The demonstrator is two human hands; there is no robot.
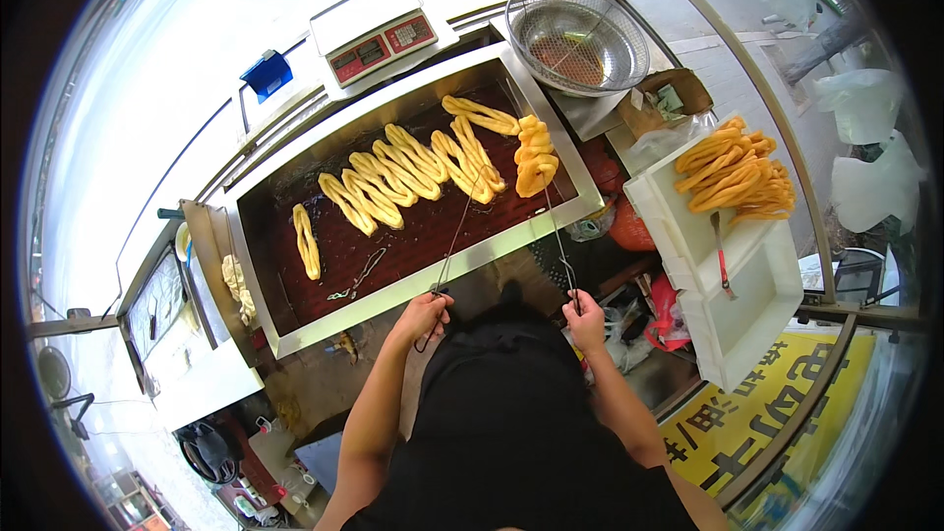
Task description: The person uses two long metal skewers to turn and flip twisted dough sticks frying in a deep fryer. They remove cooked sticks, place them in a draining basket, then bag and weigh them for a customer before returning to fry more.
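Note:
Several twisted dough strips [380, 177] float in dark oil in a rectangular metal fryer [435, 276]. Closed around the looped handle of a long thin metal rod [457, 232] is my left hand [424, 317]; that rod reaches over the fryer's front edge to the strips right of the middle. My right hand [584, 317] grips a second thin metal rod [558, 236], whose far end touches a golden, bunched piece of fried dough [535, 155] at the fryer's right end. One strip [305, 242] floats apart at the left.
Behind the fryer stands a scale [380, 37]. A wire basket over a metal bowl [579, 40] is at the back right. At right, a white foam box [664, 228] holds fried dough sticks [734, 173] and red-handled tongs [720, 258]. Raw dough [237, 287] lies left of the fryer.

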